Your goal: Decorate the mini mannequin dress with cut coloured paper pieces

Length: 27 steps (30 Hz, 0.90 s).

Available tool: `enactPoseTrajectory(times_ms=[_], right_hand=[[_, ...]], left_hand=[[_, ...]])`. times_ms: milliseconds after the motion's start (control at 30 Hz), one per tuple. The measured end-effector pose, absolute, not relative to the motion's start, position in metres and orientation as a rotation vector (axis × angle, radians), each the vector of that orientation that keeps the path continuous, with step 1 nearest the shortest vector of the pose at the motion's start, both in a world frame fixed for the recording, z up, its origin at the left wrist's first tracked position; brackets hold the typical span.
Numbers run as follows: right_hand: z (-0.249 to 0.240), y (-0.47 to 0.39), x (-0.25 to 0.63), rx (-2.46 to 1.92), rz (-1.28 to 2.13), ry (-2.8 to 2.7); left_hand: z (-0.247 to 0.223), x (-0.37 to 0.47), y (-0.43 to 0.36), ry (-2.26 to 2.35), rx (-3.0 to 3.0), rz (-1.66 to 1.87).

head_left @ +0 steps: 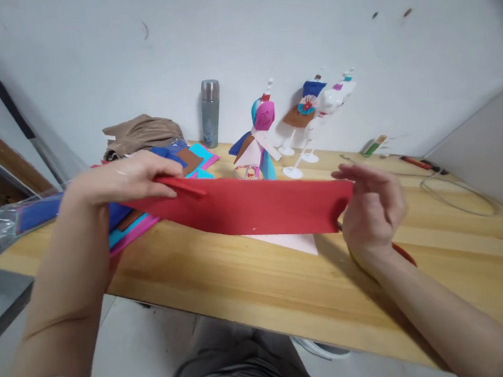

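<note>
A long red strip (262, 205), perhaps felt or soft paper, stretches between my two hands above the wooden table. My left hand (132, 175) grips its left part, where a narrow folded or separate red piece lies along the upper edge. At the strip's right end, my right hand (374, 205) is curled around the edge, fingertips partly hidden. A pale pink sheet (289, 242) shows on the table below the strip. Close to my right wrist, an orange-red curved item (404, 254) is mostly covered by the arm.
Colourful sheets (133, 231) lie at the left beside a brown cloth (143, 134). A grey bottle (211, 114) stands by the wall. Small dressed mannequins (264, 117) on white stands line the back. At right are a green-yellow item (374, 145), a red-and-black tool (419, 163) and a looped wire (459, 198).
</note>
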State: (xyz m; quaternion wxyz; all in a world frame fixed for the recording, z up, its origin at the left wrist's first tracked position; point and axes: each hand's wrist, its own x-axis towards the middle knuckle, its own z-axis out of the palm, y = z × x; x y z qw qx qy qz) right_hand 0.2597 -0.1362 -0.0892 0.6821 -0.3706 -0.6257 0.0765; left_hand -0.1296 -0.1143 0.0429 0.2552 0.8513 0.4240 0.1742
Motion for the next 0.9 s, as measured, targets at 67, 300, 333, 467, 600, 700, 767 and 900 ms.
enactPoseTrajectory(times_ms=[67, 300, 333, 467, 600, 700, 767, 900], right_hand=[[-0.088, -0.134, 0.259, -0.83, 0.181, -1.308], [-0.094, -0.15, 0.248, -0.766, 0.435, -1.647], [-0.094, -0.154, 0.246, -0.762, 0.463, -1.726], [-0.095, -0.162, 0.235, -0.721, 0.594, -2.014], [-0.099, -0.167, 0.227, -0.66, 0.843, -2.122], [-0.095, -0.175, 0.223, -0.598, 1.095, -2.161], [-0.09, -0.181, 0.22, -0.538, 1.233, -2.202], [-0.084, -0.191, 0.208, -0.486, 1.498, -2.164]], left_hand=[[0.058, -0.135, -0.122, 1.15, 2.165, 0.794], [0.066, -0.12, -0.143, 0.598, 1.611, 1.9], [0.064, -0.116, -0.145, 0.588, 1.522, 2.0], [0.04, -0.1, -0.155, 0.708, 1.124, 2.178], [0.004, -0.08, -0.168, 0.808, 0.868, 1.971], [-0.019, -0.067, -0.183, 0.894, 0.717, 1.826], [-0.027, -0.06, -0.191, 0.935, 0.526, 1.823], [-0.031, -0.05, -0.196, 0.829, 0.56, 1.855]])
